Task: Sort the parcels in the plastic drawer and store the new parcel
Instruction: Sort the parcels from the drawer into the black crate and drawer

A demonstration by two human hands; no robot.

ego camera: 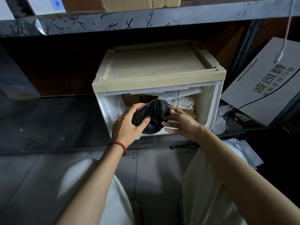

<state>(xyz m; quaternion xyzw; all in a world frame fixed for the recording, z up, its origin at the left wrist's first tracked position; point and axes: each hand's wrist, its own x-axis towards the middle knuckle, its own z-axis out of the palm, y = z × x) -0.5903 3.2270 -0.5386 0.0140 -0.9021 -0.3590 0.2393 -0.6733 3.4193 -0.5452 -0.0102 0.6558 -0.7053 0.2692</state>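
A white plastic drawer (pixel 211 103) with a beige top stands pulled open on a low dark shelf. Over its front half I hold a soft parcel wrapped in black plastic (pixel 152 111). My left hand (pixel 128 125) grips the parcel's left end, thumb across its front. My right hand (pixel 180 122) touches its right side with fingers spread, the fingertips partly hidden behind it. Deeper in the drawer lie a brown parcel with a white shipping label (pixel 183 103), a brown box (pixel 134 99) and white paper-wrapped parcels (pixel 172 93).
A metal shelf edge (pixel 146 18) runs overhead with cardboard boxes on it. A grey printed box (pixel 266 85) leans at the right, with a white cable (pixel 282 46) hanging before it and black cables below. White bags (pixel 246 151) lie by my right knee.
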